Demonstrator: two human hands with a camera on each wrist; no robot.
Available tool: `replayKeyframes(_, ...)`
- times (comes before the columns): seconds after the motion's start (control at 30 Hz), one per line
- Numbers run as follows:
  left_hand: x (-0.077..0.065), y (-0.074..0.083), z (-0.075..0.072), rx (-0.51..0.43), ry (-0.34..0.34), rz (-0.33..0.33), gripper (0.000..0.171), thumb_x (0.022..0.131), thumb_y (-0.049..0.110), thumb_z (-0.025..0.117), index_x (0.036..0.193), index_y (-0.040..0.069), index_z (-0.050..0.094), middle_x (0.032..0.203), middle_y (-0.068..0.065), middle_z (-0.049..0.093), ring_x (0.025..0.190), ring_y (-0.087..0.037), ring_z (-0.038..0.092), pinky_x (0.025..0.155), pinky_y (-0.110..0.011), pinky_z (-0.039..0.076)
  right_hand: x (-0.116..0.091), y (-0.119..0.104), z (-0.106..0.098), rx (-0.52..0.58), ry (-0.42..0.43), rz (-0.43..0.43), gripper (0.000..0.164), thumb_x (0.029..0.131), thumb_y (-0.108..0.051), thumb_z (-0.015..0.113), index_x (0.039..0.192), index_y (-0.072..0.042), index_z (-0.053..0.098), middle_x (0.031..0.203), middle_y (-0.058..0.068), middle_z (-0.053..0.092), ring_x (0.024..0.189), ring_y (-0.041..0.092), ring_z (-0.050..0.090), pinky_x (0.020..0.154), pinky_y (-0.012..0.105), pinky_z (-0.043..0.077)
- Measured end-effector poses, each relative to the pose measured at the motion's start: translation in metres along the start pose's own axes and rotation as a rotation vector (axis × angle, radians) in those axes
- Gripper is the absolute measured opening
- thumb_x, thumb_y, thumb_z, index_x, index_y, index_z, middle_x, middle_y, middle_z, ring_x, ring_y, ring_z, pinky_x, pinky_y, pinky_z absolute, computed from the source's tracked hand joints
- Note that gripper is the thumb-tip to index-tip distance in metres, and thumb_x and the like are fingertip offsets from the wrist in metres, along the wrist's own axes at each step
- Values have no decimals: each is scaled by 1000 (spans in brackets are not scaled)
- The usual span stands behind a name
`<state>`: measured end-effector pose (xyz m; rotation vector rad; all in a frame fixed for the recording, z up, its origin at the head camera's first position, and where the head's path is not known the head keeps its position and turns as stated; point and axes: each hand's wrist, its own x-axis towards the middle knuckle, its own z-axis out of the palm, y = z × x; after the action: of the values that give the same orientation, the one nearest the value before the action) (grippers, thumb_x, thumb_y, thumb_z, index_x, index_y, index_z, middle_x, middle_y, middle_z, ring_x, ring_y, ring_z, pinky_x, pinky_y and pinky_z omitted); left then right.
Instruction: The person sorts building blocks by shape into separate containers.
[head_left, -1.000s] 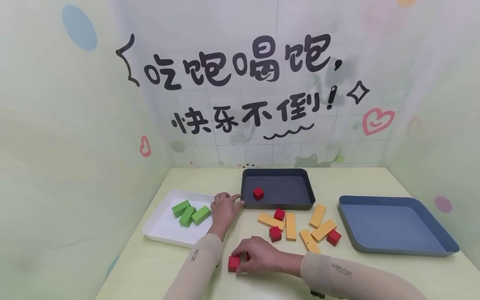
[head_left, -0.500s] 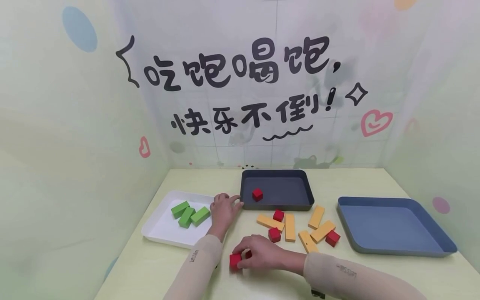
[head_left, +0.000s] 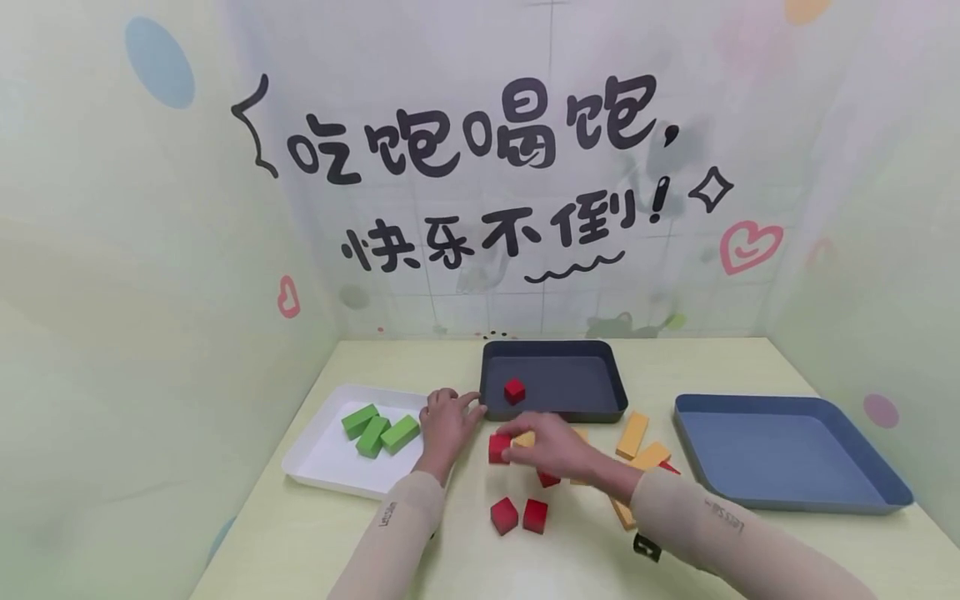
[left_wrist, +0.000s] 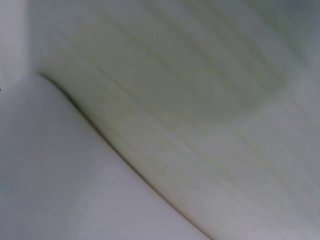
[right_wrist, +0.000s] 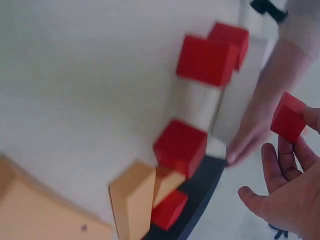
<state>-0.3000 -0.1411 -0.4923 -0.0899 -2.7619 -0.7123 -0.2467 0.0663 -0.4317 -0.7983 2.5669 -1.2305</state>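
Between thumb and fingertips, my right hand pinches a red cube above the table, just in front of the dark grey tray. The right wrist view shows the same held cube with the other fingers spread. One red cube lies in the dark tray's left part. Two loose cubes, one red cube and another red cube, sit side by side nearer me. My left hand reaches over the white tray's right edge, its fingertips at the dark tray's left side.
Several green blocks lie in the white tray at left. Yellow blocks and a few red cubes are scattered right of centre, partly hidden by my right arm. A blue tray stands at the right.
My right hand has lifted a red cube from the near part of the table and carried it toward the dark tray, revealing two red cubes. The left hand has stayed in place.
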Motion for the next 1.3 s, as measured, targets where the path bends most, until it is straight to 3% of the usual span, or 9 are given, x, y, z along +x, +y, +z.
replayKeyframes(0.3,3,-4,3,-14,12,-6,36,93,38,68,124,19,71,122,-19,56,122,-39,44,97,-59,36,31,23,-49,-13,270,134,37,92,-25,70,125,-10,69,119,7,67,107,25,62,87,43,53)
replayKeyframes(0.53,2,-5,2,-4,23,-7,37,92,39,69,123,19,72,121,-18,56,120,-38,45,96,-59,37,52,50,-70,-55,379,247,39,94,-25,67,128,-6,65,119,14,67,101,29,62,84,42,54)
replayKeyframes(0.7,2,-6,3,1,13,2,36,93,38,68,124,20,71,122,-19,56,122,-39,44,96,-59,37,62,66,-67,-128,426,304,37,93,-21,67,125,-2,66,116,17,68,93,29,62,81,41,54)
replayKeyframes(0.93,2,-4,4,0,15,11,36,93,37,68,123,19,71,121,-19,56,122,-39,44,97,-60,36,70,74,-46,-132,420,349,37,94,-19,66,126,0,66,119,19,66,102,32,60,91,45,51)
replayKeyframes(1.17,1,-2,4,1,10,17,36,94,38,67,124,20,71,122,-19,56,123,-39,44,99,-61,35,72,74,-38,-122,393,310,46,96,-23,66,136,0,58,132,20,60,120,36,56,101,49,45)
replayKeyframes(1.3,0,-5,2,5,14,8,37,93,39,67,124,20,71,123,-19,56,123,-40,44,99,-61,35,71,75,-40,-129,393,297,46,97,-23,64,136,1,58,134,20,59,122,37,55,102,50,44)
